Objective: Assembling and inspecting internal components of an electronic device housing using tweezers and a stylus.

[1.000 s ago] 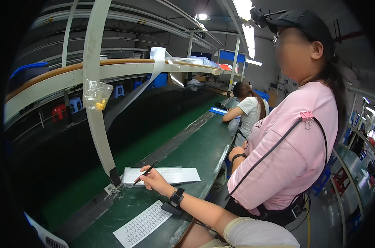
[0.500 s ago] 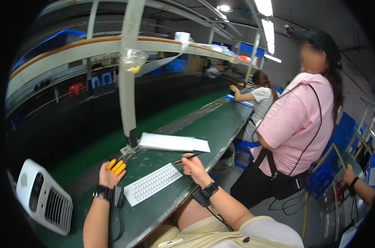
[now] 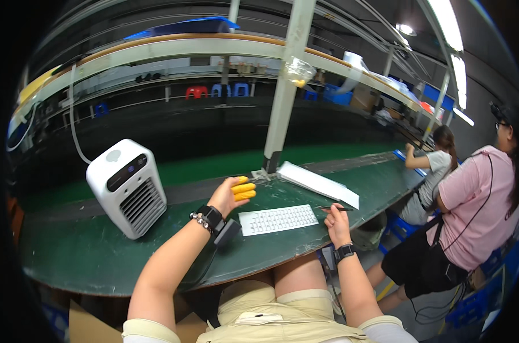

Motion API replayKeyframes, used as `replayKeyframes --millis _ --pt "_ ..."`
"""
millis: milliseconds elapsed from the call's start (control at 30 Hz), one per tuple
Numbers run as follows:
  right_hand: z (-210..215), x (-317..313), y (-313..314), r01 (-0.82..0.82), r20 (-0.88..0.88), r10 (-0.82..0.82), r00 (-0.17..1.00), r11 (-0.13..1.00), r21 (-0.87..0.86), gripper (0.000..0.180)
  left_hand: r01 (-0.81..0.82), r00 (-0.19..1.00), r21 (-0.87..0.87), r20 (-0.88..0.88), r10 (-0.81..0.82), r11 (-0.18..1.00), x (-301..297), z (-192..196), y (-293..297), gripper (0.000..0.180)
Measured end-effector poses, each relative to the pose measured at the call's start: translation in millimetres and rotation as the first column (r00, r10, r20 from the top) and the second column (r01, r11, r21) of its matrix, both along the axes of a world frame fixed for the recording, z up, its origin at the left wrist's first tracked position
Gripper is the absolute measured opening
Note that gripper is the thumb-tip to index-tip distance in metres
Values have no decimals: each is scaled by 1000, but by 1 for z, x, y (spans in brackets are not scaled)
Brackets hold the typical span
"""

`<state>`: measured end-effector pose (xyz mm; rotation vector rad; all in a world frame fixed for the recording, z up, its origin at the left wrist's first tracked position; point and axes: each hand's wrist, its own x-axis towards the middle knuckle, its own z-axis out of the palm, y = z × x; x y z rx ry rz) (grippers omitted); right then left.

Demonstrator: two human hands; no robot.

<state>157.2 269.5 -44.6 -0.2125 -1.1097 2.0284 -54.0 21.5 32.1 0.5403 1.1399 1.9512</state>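
A flat white sheet (image 3: pixel 278 220) with rows of small grey marks lies on the green table between my hands. My left hand (image 3: pixel 229 197) hovers by its left end, fingers stretched out and apart, with yellow covers on several fingers and nothing visible in it. At the sheet's right end, my right hand (image 3: pixel 336 224) pinches a thin dark pen-like tool (image 3: pixel 343 209); its exact kind is too small to make out. Just beyond the sheet lies a stack of long white sheets (image 3: pixel 319 184), near the foot of a post.
A white air cooler (image 3: pixel 128 188) stands on the table (image 3: pixel 70 246) at the left. A pale upright post (image 3: pixel 283 108) rises behind the sheets. One person in pink (image 3: pixel 476 200) stands at right; another (image 3: pixel 434 177) sits farther along the table.
My view has swung left, so the cooler, post and people appear farther right. My left hand has turned, its fingers now pointing right. The right hand keeps its pinch on the dark tool.
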Motion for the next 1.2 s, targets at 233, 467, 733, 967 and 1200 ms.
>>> replayKeyframes --millis 233,467,733,967,1200 --pt "-7 26 10 42 19 -44 999 995 86 9 233 972 88 -32 -231 968 114 14 -145 40" --pt "4 -2 2 -54 -51 59 997 995 84 11 -241 952 424 278 128 873 111 -76 -179 37" --pt "-7 -9 2 -73 -72 75 995 997 29 17 -251 968 452 141 209 856 113 -86 -186 37" --pt "-10 21 17 1 24 -3 1000 997 83 12 -330 940 401 220 260 855 131 -78 -172 36" --pt "-10 10 18 -75 -6 77 997 986 145 13 -397 915 387 233 329 832 133 -70 -176 30"
